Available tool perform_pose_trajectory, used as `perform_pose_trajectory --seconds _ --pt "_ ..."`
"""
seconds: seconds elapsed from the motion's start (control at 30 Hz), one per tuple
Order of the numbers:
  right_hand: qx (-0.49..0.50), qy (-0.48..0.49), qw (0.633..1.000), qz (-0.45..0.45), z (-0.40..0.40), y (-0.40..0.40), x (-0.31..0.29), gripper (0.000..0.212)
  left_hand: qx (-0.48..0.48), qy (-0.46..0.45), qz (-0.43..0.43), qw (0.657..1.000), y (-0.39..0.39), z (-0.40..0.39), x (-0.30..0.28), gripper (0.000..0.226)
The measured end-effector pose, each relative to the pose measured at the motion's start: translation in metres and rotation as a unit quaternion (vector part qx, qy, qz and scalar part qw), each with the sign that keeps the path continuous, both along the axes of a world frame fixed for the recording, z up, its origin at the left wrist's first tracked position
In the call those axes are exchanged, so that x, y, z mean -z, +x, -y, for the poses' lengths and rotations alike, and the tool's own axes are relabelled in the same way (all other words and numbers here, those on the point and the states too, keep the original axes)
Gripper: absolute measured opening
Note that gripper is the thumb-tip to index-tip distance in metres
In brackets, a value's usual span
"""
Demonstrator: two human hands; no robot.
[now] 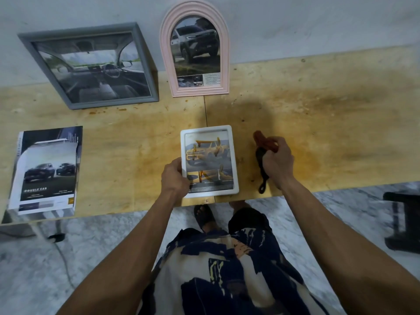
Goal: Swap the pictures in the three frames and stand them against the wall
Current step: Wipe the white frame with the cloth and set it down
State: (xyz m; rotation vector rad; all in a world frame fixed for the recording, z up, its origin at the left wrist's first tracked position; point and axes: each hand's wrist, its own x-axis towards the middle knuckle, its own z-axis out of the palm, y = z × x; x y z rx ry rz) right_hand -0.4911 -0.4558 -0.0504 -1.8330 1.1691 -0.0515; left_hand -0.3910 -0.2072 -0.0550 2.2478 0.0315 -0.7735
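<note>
A small white frame point(234, 160) with a yellow-car picture lies flat near the table's front edge. My left hand point(173, 176) grips its left side. To its right, my right hand point(278, 161) is curled round a tool with red and black handles point(261, 155), which I take for pliers or scissors, resting on the table. A grey frame point(27, 39) with a car-interior picture leans against the wall at back left. Beside it a pink arched frame point(225, 53) with a pickup picture stands against the wall.
A stack of loose car brochure pictures point(45, 171) lies at the front left of the wooden table point(341, 114). A dark stool point(402, 221) stands on the marble floor at right. A black cable point(60, 251) runs under the table at left.
</note>
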Motion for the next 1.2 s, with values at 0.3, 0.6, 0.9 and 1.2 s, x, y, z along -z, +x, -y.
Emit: perform_pose_trajectory --seconds 0.3,0.6,0.9,1.2 --pt "0.028 0.351 0.933 0.072 -0.034 0.058 -0.008 0.046 0.022 -0.002 0.028 0.999 0.003 -0.003 0.007 0.041" --pt "-0.237 -0.153 0.958 -0.058 -0.045 0.082 0.02 0.034 0.154 0.148 0.177 0.961 0.019 -0.007 0.034 0.042" --pt "-0.341 -0.402 0.846 -0.077 -0.063 0.074 0.047 0.047 0.221 0.201 0.223 0.928 0.02 -0.016 0.053 0.053" --pt "-0.352 -0.339 0.87 -0.071 -0.075 0.089 0.056 0.046 0.19 0.191 0.208 0.94 0.014 -0.017 0.065 0.053"
